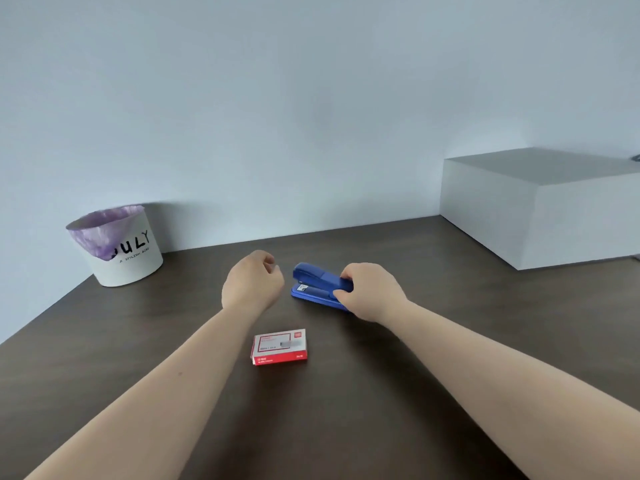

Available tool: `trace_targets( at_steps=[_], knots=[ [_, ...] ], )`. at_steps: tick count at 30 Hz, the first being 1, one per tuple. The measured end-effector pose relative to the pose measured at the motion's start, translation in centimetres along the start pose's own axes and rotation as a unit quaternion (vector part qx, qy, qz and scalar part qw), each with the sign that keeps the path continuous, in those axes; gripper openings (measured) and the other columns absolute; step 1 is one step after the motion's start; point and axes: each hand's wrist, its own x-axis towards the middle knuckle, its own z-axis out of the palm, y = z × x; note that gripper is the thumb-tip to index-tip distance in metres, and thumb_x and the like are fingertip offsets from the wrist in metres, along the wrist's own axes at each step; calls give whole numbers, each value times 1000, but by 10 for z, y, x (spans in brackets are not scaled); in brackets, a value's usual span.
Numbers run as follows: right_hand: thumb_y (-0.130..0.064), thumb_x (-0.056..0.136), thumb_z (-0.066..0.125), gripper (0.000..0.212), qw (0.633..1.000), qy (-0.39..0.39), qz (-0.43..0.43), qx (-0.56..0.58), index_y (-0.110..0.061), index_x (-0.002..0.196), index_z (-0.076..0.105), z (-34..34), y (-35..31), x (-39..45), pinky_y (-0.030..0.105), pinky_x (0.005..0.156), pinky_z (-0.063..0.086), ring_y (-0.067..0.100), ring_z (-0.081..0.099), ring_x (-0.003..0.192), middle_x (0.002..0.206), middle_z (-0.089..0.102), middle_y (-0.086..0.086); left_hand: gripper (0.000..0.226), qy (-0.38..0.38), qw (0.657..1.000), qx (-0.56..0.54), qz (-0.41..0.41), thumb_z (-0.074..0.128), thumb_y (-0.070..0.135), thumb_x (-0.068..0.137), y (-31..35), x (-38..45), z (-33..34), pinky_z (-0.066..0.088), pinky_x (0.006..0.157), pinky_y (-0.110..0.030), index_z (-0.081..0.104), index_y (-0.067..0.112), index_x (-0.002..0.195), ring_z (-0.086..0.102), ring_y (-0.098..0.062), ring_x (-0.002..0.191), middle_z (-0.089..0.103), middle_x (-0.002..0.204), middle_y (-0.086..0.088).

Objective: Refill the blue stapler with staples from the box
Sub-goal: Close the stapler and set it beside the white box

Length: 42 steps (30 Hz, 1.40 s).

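Observation:
The blue stapler [317,283] lies closed on the dark wooden table [433,358], its nose pointing left. My right hand [369,292] grips its rear end, fingers wrapped over the top and base. My left hand [252,284] hovers just left of the stapler's nose, fingers curled loosely with nothing in them, not touching it. The red and white staple box [280,346] lies closed on the table nearer to me, between my forearms.
A white bin [119,251] with a purple liner stands at the back left by the wall. A large white box [543,209] sits at the back right. The table's left edge runs diagonally below the bin.

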Motion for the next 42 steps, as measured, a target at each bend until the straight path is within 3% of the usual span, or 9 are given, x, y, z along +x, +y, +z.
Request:
trace_targets(
  at_steps=[6,13,17,23,26,31,35,42],
  knots=[
    [-23,85,57,21,987,106,110,46,-7,99,59,-21,69,22,35,69,48,26,58,81,95,64,11,17,-64,998,-4,10,46,29,88,58,16,61,42,69,-30,60,20,86,57,-22,80,62,84,3],
    [-18,85,55,18,969,163,184,38,-3,95,54,-41,133,56,34,64,42,27,51,77,96,61,16,14,-125,992,-34,-3,46,29,88,106,35,134,40,71,-30,56,19,84,54,-24,82,60,86,1],
    [-18,85,54,15,959,186,213,22,-5,89,48,-46,162,74,34,62,37,28,47,75,96,59,17,17,-123,992,-29,4,44,30,89,119,44,165,40,70,-30,58,19,87,55,-24,82,62,89,-1],
    [-15,88,52,21,941,228,248,-1,-2,104,51,-49,189,104,36,65,40,38,57,91,114,49,18,17,-103,994,-31,18,44,31,89,133,59,194,38,71,-30,55,20,84,53,-23,81,61,86,1],
    [-13,90,51,19,935,247,256,-19,-1,105,50,-50,199,115,40,67,45,40,58,90,117,46,20,17,-112,993,-24,27,44,31,89,136,69,202,38,71,-30,57,20,86,53,-23,81,60,86,2],
    [0,87,43,15,937,258,221,-78,-2,101,49,-53,207,125,37,61,37,36,51,74,120,42,21,20,-122,992,-24,34,46,33,88,142,81,211,38,73,-30,61,19,93,52,-23,83,59,88,2],
    [-4,89,41,25,949,218,190,-126,-4,111,52,-53,209,124,36,66,36,40,56,96,114,52,22,19,-122,991,-27,35,47,32,88,141,83,213,38,73,-30,61,20,91,51,-23,82,59,87,2],
    [2,86,42,31,955,160,192,-156,4,114,57,-45,205,124,37,71,43,38,58,100,120,54,17,18,-120,992,-26,42,47,30,88,142,74,209,39,74,-30,60,19,93,50,-22,83,58,89,1]
  ],
)
